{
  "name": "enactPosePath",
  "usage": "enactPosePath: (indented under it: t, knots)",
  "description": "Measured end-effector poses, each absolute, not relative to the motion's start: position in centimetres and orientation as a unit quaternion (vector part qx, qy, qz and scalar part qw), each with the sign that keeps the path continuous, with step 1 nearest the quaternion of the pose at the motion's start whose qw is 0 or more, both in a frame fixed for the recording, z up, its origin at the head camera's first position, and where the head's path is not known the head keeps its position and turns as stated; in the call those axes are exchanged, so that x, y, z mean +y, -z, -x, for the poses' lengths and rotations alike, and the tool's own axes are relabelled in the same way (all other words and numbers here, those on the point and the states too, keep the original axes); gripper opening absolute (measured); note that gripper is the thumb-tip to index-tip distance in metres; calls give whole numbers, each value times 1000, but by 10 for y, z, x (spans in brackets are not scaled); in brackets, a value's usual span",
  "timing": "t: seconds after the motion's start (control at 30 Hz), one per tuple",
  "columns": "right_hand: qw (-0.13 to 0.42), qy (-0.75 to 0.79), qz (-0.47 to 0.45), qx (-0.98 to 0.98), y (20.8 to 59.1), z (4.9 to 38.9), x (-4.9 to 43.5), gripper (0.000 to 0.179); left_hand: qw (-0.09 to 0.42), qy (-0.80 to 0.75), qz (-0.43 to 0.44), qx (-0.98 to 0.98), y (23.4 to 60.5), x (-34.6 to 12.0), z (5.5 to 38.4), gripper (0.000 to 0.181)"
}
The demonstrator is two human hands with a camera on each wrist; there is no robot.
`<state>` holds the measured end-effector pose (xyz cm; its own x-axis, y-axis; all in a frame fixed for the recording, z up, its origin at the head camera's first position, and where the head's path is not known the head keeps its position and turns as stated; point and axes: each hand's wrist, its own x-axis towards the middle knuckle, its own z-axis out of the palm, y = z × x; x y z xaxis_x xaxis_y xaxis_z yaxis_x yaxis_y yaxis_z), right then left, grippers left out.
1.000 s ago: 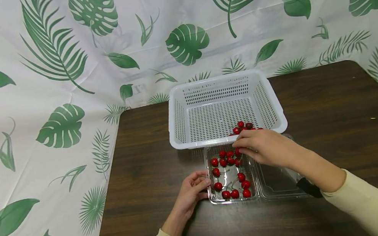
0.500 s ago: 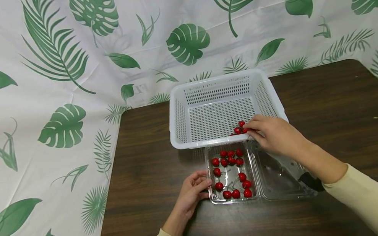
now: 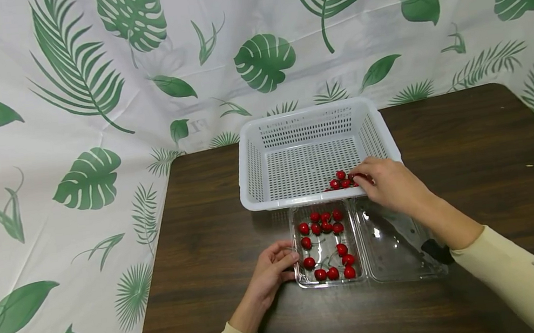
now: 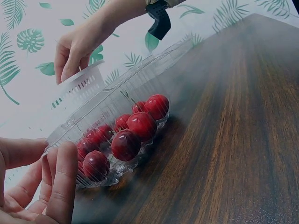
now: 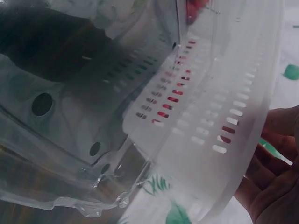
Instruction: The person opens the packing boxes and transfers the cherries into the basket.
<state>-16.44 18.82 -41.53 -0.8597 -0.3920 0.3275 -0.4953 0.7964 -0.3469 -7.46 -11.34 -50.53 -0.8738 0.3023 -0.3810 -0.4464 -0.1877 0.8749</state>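
Note:
My left hand (image 3: 272,268) pinches the left rim of a clear plastic clamshell box (image 3: 322,253), thumb on top and fingers outside; the left wrist view has the fingers (image 4: 63,182) against its wall. Several red cherries with stems (image 3: 320,275) lie in the box. My right hand (image 3: 388,181) reaches over the front right rim of a white perforated basket (image 3: 250,190), fingers bent down at a small heap of cherries (image 3: 334,184). Its fingertips are partly hidden among them, and I cannot tell whether they hold one. In the right wrist view the hand (image 5: 275,182) shows behind the basket wall.
The box's clear lid (image 3: 398,250) lies folded out to the right, under my right forearm. The basket stands right behind the box on a dark wooden table (image 3: 204,222). A white cloth with green leaves (image 3: 214,85) hangs behind.
My right hand has moved from above the box's back right corner up into the basket, then slightly right among the cherries. My left hand stays at the box rim.

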Motion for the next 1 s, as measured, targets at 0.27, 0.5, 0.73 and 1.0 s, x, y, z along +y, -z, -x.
enactPosePath:
  t: [0.27,0.5,0.73,1.0]
  knots:
    - [99,-218,-215,-947,417,166,190,19,243,-769,61,588,506,-113,75,40]
    - [106,-202,-202,-952,417,165,191,19,242,-772,59,585,505,-112,76,40]
    - [120,-183,-194,-956,413,159,190,17,242,-770,63,586,505,-112,76,39]
    - [210,-167,-257,-929,402,144,173,18,243,-771,63,585,505,-112,76,39]
